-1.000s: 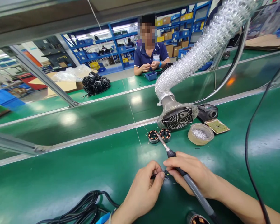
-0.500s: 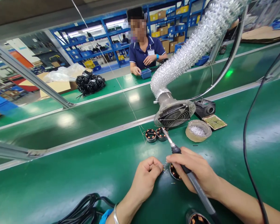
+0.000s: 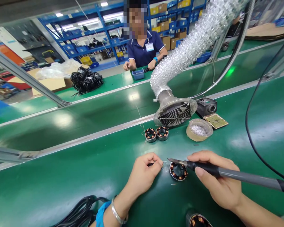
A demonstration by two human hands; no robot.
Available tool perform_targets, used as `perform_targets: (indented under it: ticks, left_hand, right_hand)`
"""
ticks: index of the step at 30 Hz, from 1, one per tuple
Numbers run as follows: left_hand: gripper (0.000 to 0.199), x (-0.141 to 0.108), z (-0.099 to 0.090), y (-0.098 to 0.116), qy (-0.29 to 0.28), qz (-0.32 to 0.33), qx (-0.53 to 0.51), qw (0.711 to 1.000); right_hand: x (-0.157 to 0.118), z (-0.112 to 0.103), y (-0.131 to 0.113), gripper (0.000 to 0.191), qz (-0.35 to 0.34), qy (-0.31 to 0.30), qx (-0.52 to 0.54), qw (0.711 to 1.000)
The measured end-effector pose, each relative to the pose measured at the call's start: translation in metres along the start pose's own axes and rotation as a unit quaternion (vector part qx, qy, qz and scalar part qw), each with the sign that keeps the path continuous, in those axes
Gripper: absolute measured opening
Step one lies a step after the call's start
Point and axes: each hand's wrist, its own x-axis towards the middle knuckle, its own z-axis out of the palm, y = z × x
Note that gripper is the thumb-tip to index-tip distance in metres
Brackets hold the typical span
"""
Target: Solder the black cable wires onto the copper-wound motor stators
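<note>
My right hand (image 3: pixel 217 179) is wrapped around a soldering iron (image 3: pixel 227 172), held nearly level with its tip pointing left. The tip is close to thin bare wire ends (image 3: pixel 165 162) that stick out of my left hand. My left hand (image 3: pixel 146 171) pinches a black cable (image 3: pixel 151 164), mostly hidden by the fingers. Just below the iron's tip, a motor stator (image 3: pixel 178 171) with copper windings lies on the green bench. Another wound stator (image 3: pixel 198 220) is partly cut off at the bottom edge.
Two more stators (image 3: pixel 156 135) stand by the bench's back rail. A fume extractor (image 3: pixel 176 115) hangs behind them, with a round tub (image 3: pixel 199 130) and an iron stand (image 3: pixel 207 105) at its right. Coiled black cable (image 3: pixel 79 212) lies lower left. A co-worker (image 3: pixel 144 47) sits opposite.
The soldering iron has swung from pointing away, near the back stators, to nearly level, its tip now close to the wire ends. The co-worker's hand has moved off the blue box.
</note>
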Motion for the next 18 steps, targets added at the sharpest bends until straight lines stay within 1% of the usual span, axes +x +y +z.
perform_targets:
  ticks: [6, 12, 18]
  left_hand:
    - [0.023, 0.0008, -0.0014, -0.0046, -0.017, 0.005, 0.007, 1.000]
    - [0.024, -0.0011, -0.0029, -0.0056, -0.024, 0.014, 0.016, 0.999]
    - [0.024, -0.0009, -0.0022, -0.0060, -0.026, 0.016, 0.025, 0.999]
  right_hand:
    - [-0.0002, 0.0012, -0.0002, 0.013, 0.013, 0.001, 0.003, 1.000]
    - [0.0072, 0.0023, -0.0049, 0.013, -0.001, 0.001, -0.001, 1.000]
    - [0.0059, 0.0038, -0.0058, 0.013, 0.001, -0.005, 0.000, 1.000]
